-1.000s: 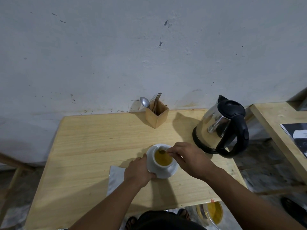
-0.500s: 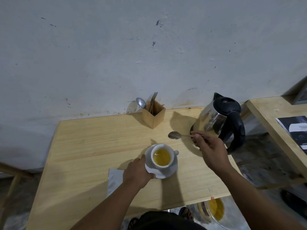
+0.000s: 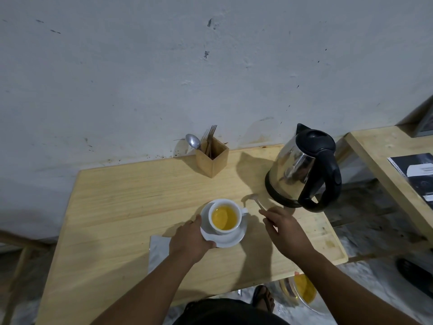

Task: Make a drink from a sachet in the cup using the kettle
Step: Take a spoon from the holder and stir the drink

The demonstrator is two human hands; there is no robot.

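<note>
A white cup (image 3: 226, 218) holding a yellow drink stands on a white saucer (image 3: 230, 240) in the middle of the wooden table (image 3: 121, 207). My left hand (image 3: 191, 241) grips the saucer's left rim. My right hand (image 3: 284, 231) is low over the table to the right of the cup, pinching the handle of a metal spoon (image 3: 255, 200) whose bowl lies on or just above the wood. The steel kettle (image 3: 304, 170) with black lid and handle stands at the back right. A silvery sachet (image 3: 159, 250) lies flat, partly under my left forearm.
A wooden cutlery box (image 3: 212, 158) with a spoon and a fork sits at the back by the wall. A second wooden table (image 3: 384, 160) with a dark booklet stands to the right. A container with yellow contents (image 3: 304, 289) is on the floor below.
My right hand lifted the spoon out of the cup, swung it right toward the kettle, then lowered it to the table beside the cup. My left hand stayed on the saucer.
</note>
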